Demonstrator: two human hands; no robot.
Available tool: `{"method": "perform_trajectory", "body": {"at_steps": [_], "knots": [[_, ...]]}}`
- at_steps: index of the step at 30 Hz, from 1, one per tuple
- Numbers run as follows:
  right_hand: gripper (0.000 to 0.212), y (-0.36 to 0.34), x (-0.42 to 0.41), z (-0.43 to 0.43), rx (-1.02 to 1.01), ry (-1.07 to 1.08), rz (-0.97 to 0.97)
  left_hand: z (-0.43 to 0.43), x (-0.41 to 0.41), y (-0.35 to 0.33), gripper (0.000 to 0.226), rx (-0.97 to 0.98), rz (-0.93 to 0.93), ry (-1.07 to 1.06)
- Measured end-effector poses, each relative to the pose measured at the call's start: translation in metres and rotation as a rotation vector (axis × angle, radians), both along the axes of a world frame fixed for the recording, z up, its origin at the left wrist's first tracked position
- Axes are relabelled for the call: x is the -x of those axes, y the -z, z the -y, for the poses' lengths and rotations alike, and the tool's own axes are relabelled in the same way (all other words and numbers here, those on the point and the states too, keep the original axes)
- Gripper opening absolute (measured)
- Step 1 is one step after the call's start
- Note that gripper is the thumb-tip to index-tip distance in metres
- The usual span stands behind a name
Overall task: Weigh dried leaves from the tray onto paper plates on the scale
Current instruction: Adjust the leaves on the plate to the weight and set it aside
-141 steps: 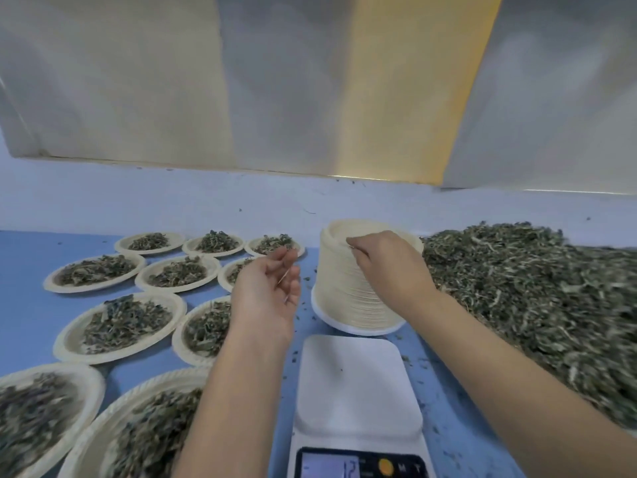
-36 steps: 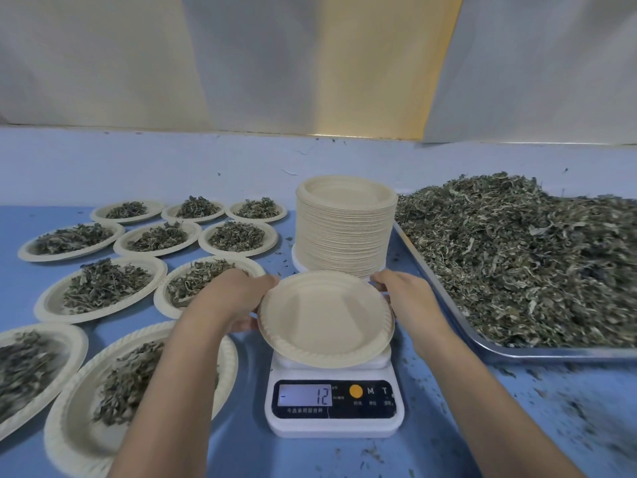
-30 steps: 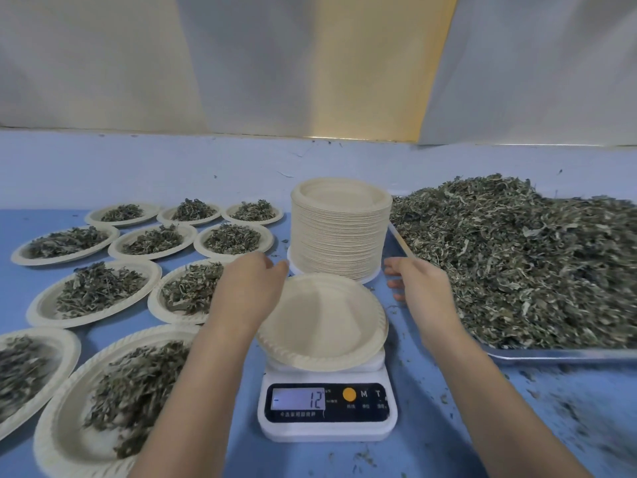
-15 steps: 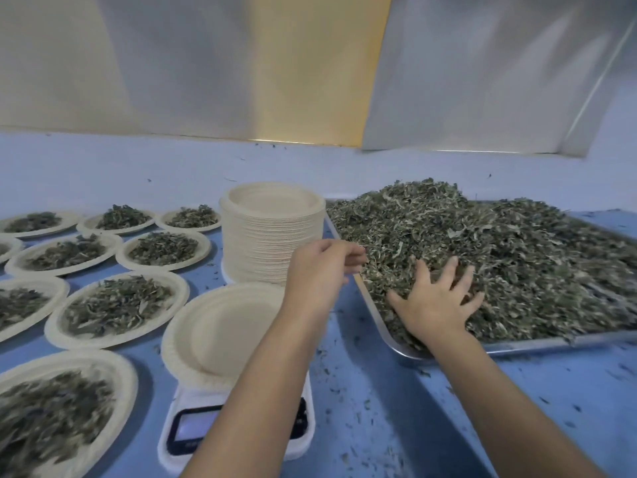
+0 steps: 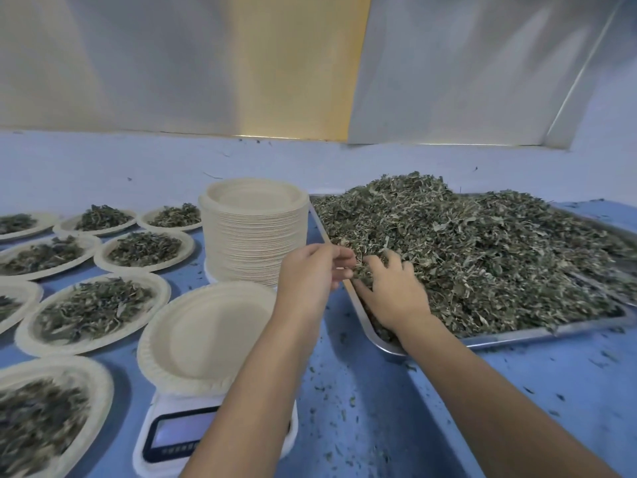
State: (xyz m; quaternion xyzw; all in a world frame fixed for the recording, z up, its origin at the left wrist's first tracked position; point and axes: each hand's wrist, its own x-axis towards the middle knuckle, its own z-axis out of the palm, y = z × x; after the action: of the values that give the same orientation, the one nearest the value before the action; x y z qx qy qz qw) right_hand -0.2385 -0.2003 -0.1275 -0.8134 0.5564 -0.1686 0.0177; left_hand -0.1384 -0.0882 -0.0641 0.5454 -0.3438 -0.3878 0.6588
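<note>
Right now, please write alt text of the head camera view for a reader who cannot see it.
A person's right hand digs curled fingers into dried leaves heaped on a metal tray, the left hand beside it at the tray's edge. An empty paper plate sits on a scale; filled plates lie left.

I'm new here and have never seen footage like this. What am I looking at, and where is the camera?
There is no machine here: these are a person's two bare hands, filmed by one wide-angle camera worn on the head, looking forward and down. On the blue table lie a metal tray heaped with dried leaves, a stack of paper plates, several filled plates, and a scale carrying one empty plate. The right hand digs into the dried leaves with curled fingers, gripping a clump. The left hand is curled at the tray's rim beside it; whether it holds anything is unclear.
</note>
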Motion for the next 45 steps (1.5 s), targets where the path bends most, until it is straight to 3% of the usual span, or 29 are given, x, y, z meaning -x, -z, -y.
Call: {"method": "perform_trajectory", "body": {"at_steps": [3, 5, 8, 13, 21, 25, 32, 35, 45], "knots": [[0.058, 0.001, 0.002, 0.000, 0.052, 0.161, -0.227, -0.002, 0.001, 0.001, 0.025, -0.003, 0.014, -0.003], [0.062, 0.004, 0.000, 0.000, 0.014, 0.199, -0.279, -0.002, 0.002, 0.002, 0.026, -0.009, 0.014, 0.007], [0.056, 0.006, -0.001, 0.001, -0.120, 0.133, -0.216, -0.002, 0.003, 0.003, 0.026, -0.017, 0.016, 0.017], [0.038, 0.003, -0.002, 0.001, -0.095, -0.083, -0.239, -0.001, 0.005, 0.006, 0.026, -0.034, 0.045, 0.021], [0.034, 0.001, -0.007, 0.005, -0.105, -0.108, -0.205, -0.001, 0.004, 0.009, 0.025, -0.057, 0.030, 0.021], [0.028, 0.002, -0.006, 0.008, -0.140, -0.070, 0.008, 0.001, 0.002, 0.011, 0.024, -0.081, -0.002, 0.021], [0.013, -0.006, 0.011, 0.019, -0.157, 0.049, 0.687, 0.016, 0.007, 0.024, 0.024, -0.136, -0.307, -0.001], [0.021, -0.008, 0.014, 0.022, -0.216, 0.074, 0.992, 0.026, 0.018, 0.029, 0.028, -0.163, -0.427, 0.025], [0.035, -0.023, 0.013, 0.025, -0.667, 0.194, 1.571, 0.048, 0.035, 0.027, 0.044, -0.131, -0.585, 0.039]]}}
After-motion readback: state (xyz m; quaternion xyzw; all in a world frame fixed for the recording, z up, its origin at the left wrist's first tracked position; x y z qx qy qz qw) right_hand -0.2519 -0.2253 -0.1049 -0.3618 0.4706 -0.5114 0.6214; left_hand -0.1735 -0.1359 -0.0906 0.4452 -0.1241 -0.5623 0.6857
